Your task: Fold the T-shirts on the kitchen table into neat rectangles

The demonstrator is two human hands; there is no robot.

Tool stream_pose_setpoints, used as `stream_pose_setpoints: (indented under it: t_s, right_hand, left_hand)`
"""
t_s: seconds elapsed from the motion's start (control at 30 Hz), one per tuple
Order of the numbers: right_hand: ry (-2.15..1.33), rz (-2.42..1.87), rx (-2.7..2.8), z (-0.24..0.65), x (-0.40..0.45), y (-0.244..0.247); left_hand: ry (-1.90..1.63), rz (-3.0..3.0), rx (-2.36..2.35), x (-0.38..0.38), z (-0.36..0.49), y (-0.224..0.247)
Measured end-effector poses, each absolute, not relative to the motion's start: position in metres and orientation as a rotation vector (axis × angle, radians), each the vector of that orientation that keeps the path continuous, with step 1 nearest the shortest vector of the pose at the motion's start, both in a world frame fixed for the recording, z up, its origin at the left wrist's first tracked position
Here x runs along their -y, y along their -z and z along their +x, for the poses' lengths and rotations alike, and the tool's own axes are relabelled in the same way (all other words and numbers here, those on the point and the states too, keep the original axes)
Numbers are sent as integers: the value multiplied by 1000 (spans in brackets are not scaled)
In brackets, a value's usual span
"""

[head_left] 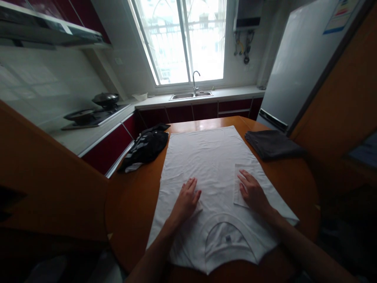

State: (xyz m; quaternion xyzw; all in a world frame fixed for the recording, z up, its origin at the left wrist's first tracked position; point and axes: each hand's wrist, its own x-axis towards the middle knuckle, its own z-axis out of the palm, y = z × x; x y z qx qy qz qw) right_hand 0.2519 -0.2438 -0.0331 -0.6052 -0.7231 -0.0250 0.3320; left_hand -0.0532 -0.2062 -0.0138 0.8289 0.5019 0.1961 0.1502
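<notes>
A white T-shirt [206, 165] lies spread on the round wooden table, its neckline towards me and its hem at the far side. Both sleeves are turned inward over the body. My left hand [187, 197] rests flat on the left part of the shirt, fingers stretched out, covering most of the sleeve there. On the right, my right hand [251, 189] lies with its fingers apart on the folded-in sleeve [240, 198]. Neither hand grips anything. Slight wrinkles run across the cloth.
Black clothing with white marks [147, 147] lies at the table's left edge. A folded dark grey cloth [273, 144] sits at the right. The wooden table [129, 200] has a rounded edge. Beyond are a sink [183, 96], a stove with pans [106, 99] and a fridge [297, 67].
</notes>
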Motion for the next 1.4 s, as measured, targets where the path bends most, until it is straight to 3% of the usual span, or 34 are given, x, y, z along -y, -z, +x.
stream_pose_setpoints:
  t_s: [0.67, 0.9, 1.13, 1.27, 1.4]
  right_hand:
    - [-23, -1748, 2070, 240, 254, 34]
    - [-4, -1678, 2056, 243, 251, 42]
    - [40, -1707, 1884, 294, 239, 33]
    - [20, -1851, 1796, 337, 233, 35]
    - [-18, -1937, 1821, 357, 237, 50]
  left_hand:
    - [-450, 2450, -1427, 209, -47, 22]
    - [-387, 2507, -1358, 224, -40, -3]
    - [-376, 2523, -1507, 209, -110, -33]
    - [-323, 2445, -1827, 185, -158, -16]
    - [-273, 2449, -1846, 180, -179, 14]
